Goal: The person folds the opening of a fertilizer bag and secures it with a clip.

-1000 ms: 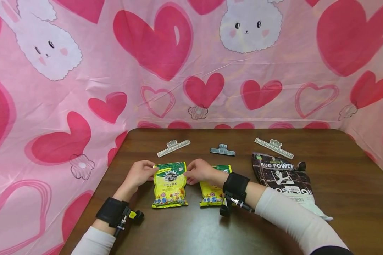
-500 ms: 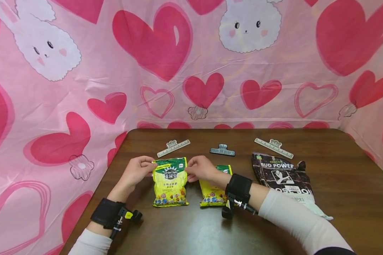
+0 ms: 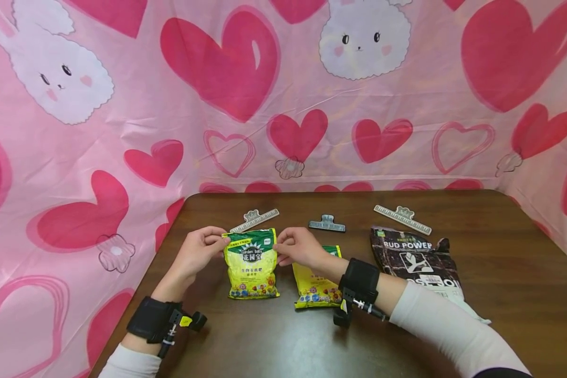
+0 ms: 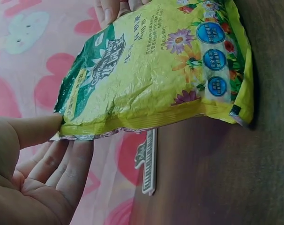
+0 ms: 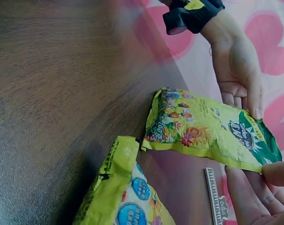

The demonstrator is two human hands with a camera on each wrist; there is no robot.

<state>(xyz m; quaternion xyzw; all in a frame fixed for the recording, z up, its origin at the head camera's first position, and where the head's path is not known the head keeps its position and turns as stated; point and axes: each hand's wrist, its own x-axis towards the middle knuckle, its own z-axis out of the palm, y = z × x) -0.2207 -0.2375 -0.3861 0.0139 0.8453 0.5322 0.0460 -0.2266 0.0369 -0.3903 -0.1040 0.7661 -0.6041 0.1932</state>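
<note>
Yellow packet (image 3: 251, 273), edges pinched in both hands (image 3: 197, 252) (image 3: 303, 248), bottom perhaps on table (image 3: 274, 338), room in front

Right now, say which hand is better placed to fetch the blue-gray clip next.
Probably the right hand: it is nearer the blue-gray clip than the left hand, though both pinch one Garden baby bag.

In the head view, the right hand (image 3: 301, 247) and wrist strap (image 3: 360, 282) hide part of the right packet (image 3: 314, 287); a sleeve (image 3: 446, 323) covers part of the black bag (image 3: 408, 252). Fine print (image 3: 251, 279) on the left packet (image 3: 260, 266) is too small to read.
</note>
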